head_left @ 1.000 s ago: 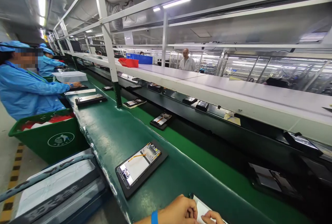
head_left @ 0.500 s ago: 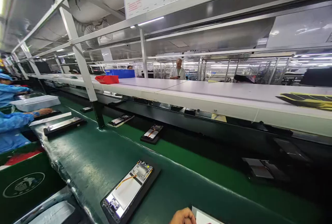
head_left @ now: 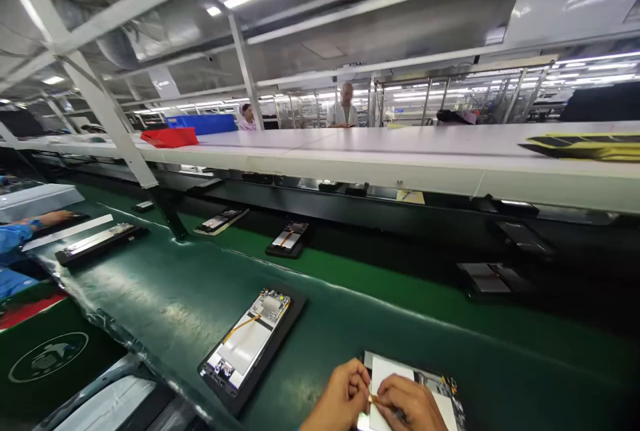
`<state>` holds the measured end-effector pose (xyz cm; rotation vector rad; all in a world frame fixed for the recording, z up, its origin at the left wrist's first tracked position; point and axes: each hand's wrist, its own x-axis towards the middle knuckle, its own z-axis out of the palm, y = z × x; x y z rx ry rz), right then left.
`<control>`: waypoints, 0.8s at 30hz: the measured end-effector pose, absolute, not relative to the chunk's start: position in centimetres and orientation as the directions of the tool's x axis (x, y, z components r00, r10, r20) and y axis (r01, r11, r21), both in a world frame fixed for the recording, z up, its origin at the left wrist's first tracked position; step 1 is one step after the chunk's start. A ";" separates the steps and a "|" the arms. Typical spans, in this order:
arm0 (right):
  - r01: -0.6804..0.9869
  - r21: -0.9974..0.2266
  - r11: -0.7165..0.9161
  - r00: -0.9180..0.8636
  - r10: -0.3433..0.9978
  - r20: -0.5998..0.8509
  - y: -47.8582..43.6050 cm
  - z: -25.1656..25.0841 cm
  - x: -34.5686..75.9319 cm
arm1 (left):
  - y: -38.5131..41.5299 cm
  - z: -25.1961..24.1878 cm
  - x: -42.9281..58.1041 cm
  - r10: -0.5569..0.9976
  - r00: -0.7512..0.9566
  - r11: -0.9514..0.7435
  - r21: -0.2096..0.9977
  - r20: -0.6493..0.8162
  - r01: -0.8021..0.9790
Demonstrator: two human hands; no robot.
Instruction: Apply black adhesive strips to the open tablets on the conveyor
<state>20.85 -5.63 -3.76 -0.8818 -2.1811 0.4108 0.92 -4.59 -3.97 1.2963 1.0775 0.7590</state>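
At the bottom right, an opened tablet [head_left: 389,372] with white battery panels and a circuit board lies on the green bench, partly covered by my hands. Over its left side, my left hand [head_left: 343,392] is closed in a pinch. Facing it, my right hand [head_left: 413,404] bends over the white panel with its fingers pressed together. A small orange flex cable [head_left: 373,400] shows between both sets of fingertips. Left of my hands, another opened tablet [head_left: 249,344] rests on a black holder, an orange cable across its battery.
Beyond the bench, several opened devices, including one tablet [head_left: 289,239], sit on a green conveyor [head_left: 345,291]. A white shelf [head_left: 320,159] runs above, bearing a red bin [head_left: 170,137] and blue bin [head_left: 203,124]. A co-worker's blue sleeve [head_left: 15,236] shows at left; other people stand behind.
My view has tilted down and shifted slightly right. Both hands now show over the tablet, fingers together at the orange flex cable; earlier only one hand's edge was clearly visible.
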 end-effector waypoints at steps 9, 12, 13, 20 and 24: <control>0.546 -0.554 0.629 -0.451 0.777 0.439 -6.5 -2.2 21.4 | -5.0 -1.6 -0.9 0.975 0.209 -0.014 0.913 -0.078 0.407; 0.601 -0.471 0.646 -0.456 0.761 0.462 -6.5 -2.5 21.3 | -4.8 -1.3 -1.0 0.973 0.225 -0.076 0.864 -0.044 0.498; 0.615 -0.447 0.650 -0.458 0.756 0.468 -6.5 -2.4 21.2 | -4.9 -1.2 -0.8 0.972 0.233 -0.097 0.847 -0.033 0.524; 0.665 -0.317 0.676 -0.485 0.714 0.505 -6.6 -1.8 21.1 | -4.9 -0.7 0.8 0.962 0.271 -0.200 0.724 0.018 0.661; 0.661 -0.281 0.695 -0.504 0.690 0.520 -6.5 -1.8 20.9 | -4.6 -0.8 0.7 0.957 0.287 -0.230 0.678 0.030 0.698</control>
